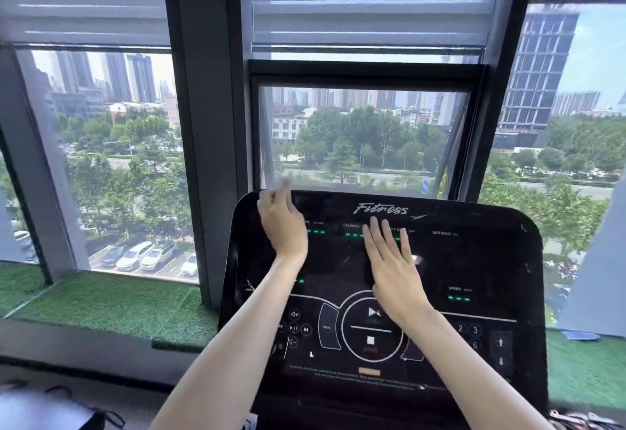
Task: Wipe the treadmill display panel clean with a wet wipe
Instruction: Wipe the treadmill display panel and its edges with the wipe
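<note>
- Here, a wide window [111, 158] with dark frames is seen across the back, with grey blinds [372, 2] drawn partway down and a city of towers, trees and parked cars beyond the glass.
- A strip of green artificial turf [111, 307] is laid along the sill, to the left and right of the machine.
- The treadmill display panel [474, 260], black and glossy, is set in front of the window at centre and right; the word "Fitness" is printed near its top edge, green dashes are lit under small labels such as "CALORIES", "DISTANCE" and "SPEED", and a round play-and-stop control is marked low in the middle.
- The right hand [389, 260] is laid flat on the upper middle of the panel, palm down, fingers extended and close together, with the fingertips just below the "Fitness" lettering.
- A small bright white patch [416, 259] is seen at the thumb side of that hand, touching the panel; whether it is the wet wipe or a reflection cannot be told, and no grip on it is shown.
- The left hand [283, 223] is held at the upper left corner of the panel, fingers blurred and loosely spread over the top edge; nothing is seen in it, and whether the edge is gripped cannot be told.
</note>
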Available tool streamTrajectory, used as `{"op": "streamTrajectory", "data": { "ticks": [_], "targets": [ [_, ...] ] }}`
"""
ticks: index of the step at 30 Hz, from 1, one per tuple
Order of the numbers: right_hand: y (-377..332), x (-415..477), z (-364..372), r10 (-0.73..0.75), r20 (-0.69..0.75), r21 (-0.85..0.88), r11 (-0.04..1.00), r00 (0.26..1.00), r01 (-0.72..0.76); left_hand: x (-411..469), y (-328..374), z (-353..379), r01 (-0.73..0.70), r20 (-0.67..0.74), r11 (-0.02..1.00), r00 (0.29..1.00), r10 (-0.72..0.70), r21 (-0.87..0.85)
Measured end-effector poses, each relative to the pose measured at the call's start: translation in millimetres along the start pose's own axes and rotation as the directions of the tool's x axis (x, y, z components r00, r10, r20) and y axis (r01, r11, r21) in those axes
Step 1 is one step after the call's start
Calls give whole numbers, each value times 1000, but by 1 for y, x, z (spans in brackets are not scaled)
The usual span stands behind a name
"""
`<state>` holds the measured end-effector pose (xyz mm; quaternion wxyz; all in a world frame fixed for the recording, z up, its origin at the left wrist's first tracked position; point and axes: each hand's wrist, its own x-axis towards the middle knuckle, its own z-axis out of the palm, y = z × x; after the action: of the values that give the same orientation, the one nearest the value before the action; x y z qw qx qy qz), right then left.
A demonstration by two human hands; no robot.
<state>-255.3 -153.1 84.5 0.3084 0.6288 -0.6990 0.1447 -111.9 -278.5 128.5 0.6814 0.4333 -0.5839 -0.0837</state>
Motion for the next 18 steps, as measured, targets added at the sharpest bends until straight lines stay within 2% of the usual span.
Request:
{"op": "streamTrajectory", "data": {
  "ticks": [1, 2, 4, 5, 6, 7, 9, 10, 11, 12, 13, 15, 16, 17, 18],
  "targets": [
    [-1, 0, 1, -4, -11, 3, 1000, 1000, 4, -9, 11, 5, -81, 85, 996, 993, 77, 45],
    [-2, 0, 2, -6, -18, 10, 1000, 1000, 7, -19, 21, 11, -218, 203, 974, 958, 201, 62],
    [-2, -1, 1, -14, -13, 3, 1000, 1000, 14, -26, 29, 15, -451, 406, 892, 821, 402, 30],
    [0, -1, 1, -20, -3, -8, 1000, 1000, 20, -22, 27, 13, -497, 448, 868, 778, 441, 9],
    [1, -1, 1, -27, 4, -18, 999, 1000, 27, -15, 21, 10, -475, 439, 880, 789, 429, -7],
    [3, 0, 1, -35, 10, -25, 999, 999, 35, -7, 15, 5, -392, 380, 920, 848, 370, -21],
    [5, 0, 0, -55, 28, -43, 997, 998, 56, 4, 3, -3, -126, 150, 992, 980, 129, -32],
    [6, 0, 0, -63, 44, -55, 996, 997, 66, 2, 2, -2, -34, 54, 999, 998, 34, -6],
    [6, -1, 0, -67, 61, -66, 995, 996, 71, -4, 8, 2, -17, 23, 999, 1000, 16, 43],
    [6, -1, 0, -68, 72, -68, 995, 995, 73, -13, 17, 8, -86, 73, 992, 994, 79, 95],
    [7, -1, 0, -69, 77, -65, 995, 995, 74, -22, 27, 14, -214, 187, 970, 964, 190, 116],
    [9, -1, 0, -70, 81, -71, 995, 994, 76, -33, 36, 20, -445, 413, 893, 826, 383, 62],
    [9, -1, 0, -71, 81, -70, 995, 994, 77, -28, 34, 18, -498, 462, 867, 778, 426, 38],
    [10, -1, -1, -75, 79, -60, 995, 994, 80, -20, 29, 14, -494, 458, 868, 782, 423, 42],
    [10, -1, -2, -81, 75, -50, 995, 994, 84, -11, 22, 8, -420, 399, 905, 841, 364, 61]
  ]
}}
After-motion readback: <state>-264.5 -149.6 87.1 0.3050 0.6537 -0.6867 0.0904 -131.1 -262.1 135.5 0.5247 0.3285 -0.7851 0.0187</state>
